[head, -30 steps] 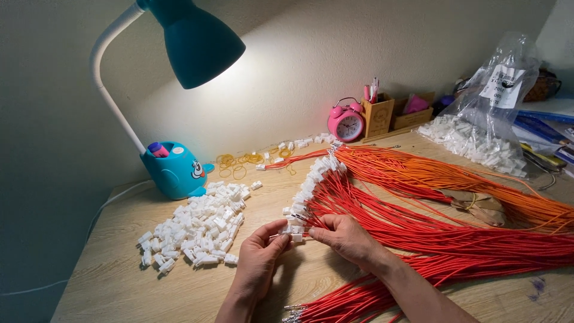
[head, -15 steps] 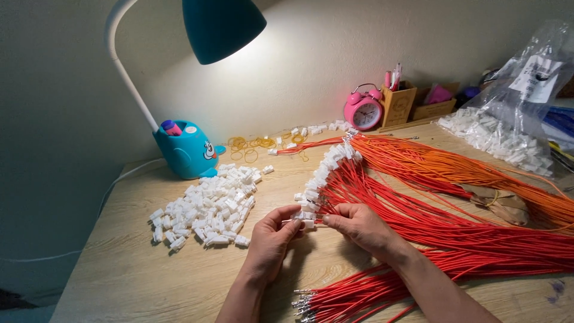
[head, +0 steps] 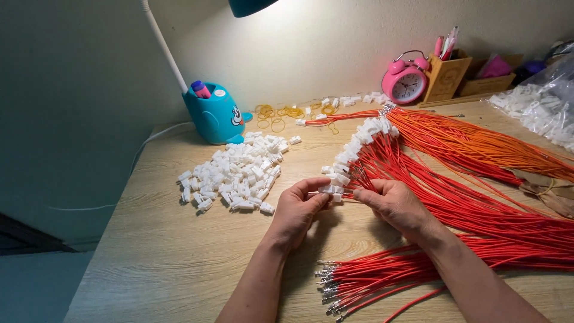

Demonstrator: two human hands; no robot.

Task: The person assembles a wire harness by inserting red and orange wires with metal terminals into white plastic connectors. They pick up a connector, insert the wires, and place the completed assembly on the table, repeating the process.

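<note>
My left hand (head: 297, 210) pinches a small white plastic connector (head: 326, 189) between thumb and fingers. My right hand (head: 391, 203) grips the end of a red wire (head: 366, 191) right at that connector. Both hands meet at the near end of a row of wires capped with white connectors (head: 359, 146). A pile of loose white connectors (head: 233, 173) lies left of my left hand. A bundle of red wires with bare metal terminals (head: 359, 284) lies just in front of my arms.
Long red and orange wires (head: 478, 155) spread across the wooden desk (head: 155, 263) to the right. A teal desk lamp base (head: 214, 116), yellow rubber bands (head: 276, 113), a pink alarm clock (head: 405, 81), a pen holder (head: 445, 75) and a clear bag of connectors (head: 541, 101) stand along the back.
The view has tilted down and shifted, so the lamp shade has left the top. My hands stay together at the connector, fingers adjusting slightly.
</note>
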